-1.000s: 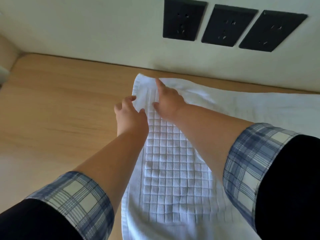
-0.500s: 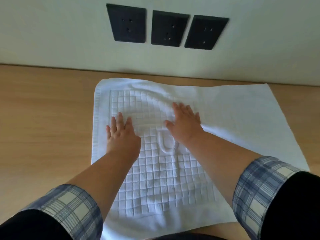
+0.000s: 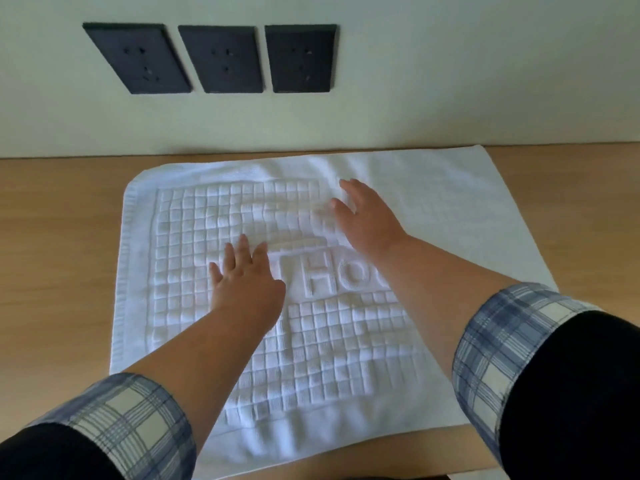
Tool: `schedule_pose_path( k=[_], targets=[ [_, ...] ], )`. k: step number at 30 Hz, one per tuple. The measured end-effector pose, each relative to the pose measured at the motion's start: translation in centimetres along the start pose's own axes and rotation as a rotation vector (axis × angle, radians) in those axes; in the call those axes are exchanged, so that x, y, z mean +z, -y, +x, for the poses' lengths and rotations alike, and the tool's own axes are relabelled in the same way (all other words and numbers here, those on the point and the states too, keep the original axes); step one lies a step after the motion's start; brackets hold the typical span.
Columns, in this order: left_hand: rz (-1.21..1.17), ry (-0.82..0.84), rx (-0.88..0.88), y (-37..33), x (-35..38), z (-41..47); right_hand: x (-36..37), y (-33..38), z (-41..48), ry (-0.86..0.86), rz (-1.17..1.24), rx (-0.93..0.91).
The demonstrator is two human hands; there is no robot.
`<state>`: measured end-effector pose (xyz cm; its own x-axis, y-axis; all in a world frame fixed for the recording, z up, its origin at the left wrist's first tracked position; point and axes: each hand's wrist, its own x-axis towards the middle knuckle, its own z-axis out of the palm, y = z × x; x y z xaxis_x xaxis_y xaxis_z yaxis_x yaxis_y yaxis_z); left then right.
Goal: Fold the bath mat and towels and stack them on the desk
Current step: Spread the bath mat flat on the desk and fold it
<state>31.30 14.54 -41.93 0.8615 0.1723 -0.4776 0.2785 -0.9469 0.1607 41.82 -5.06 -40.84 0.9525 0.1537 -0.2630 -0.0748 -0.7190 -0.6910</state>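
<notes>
A white bath mat (image 3: 180, 244) with a raised checked pattern and raised letters lies on the wooden desk (image 3: 59, 244). It is folded over itself, and a lower layer sticks out to the right toward the wall. My left hand (image 3: 244, 275) lies flat on the mat's middle, fingers straight and spread. My right hand (image 3: 367, 216) presses flat on the mat farther back and to the right, near the edge of the upper layer. Neither hand grips the cloth.
A pale wall rises right behind the desk, carrying three black socket plates (image 3: 221, 58). Bare wood shows left of the mat and at the far right (image 3: 568, 202). The desk's front edge runs just below the mat.
Both hands went from the mat's far left corner to lying flat on it. Since then the right hand has slid back and right, while the left stays near the middle.
</notes>
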Motion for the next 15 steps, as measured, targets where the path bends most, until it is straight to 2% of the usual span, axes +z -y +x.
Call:
schedule_pose_path(
  k=[2, 4, 6, 10, 15],
  targets=[
    [0.012, -0.009, 0.135, -2.7, 0.6, -0.8, -2.1, -3.4, -1.7, -0.085, -0.226, 0.035],
    [0.031, -0.014, 0.278, -5.8, 1.6, -1.7, -4.2, -7.2, -2.7, -0.006, -0.487, 0.086],
    [0.049, -0.015, 0.339, -8.8, 2.9, -2.4, -5.4, -10.4, -2.9, 0.106, -0.603, 0.134],
    [0.101, -0.074, 0.264, -12.7, 5.0, -3.0, -6.0, -13.0, -1.6, 0.126, -0.656, 0.101],
    [0.140, -0.165, 0.142, -15.6, 5.7, -3.7, -8.0, -13.8, -1.7, 0.075, -0.471, 0.003]
  ],
)
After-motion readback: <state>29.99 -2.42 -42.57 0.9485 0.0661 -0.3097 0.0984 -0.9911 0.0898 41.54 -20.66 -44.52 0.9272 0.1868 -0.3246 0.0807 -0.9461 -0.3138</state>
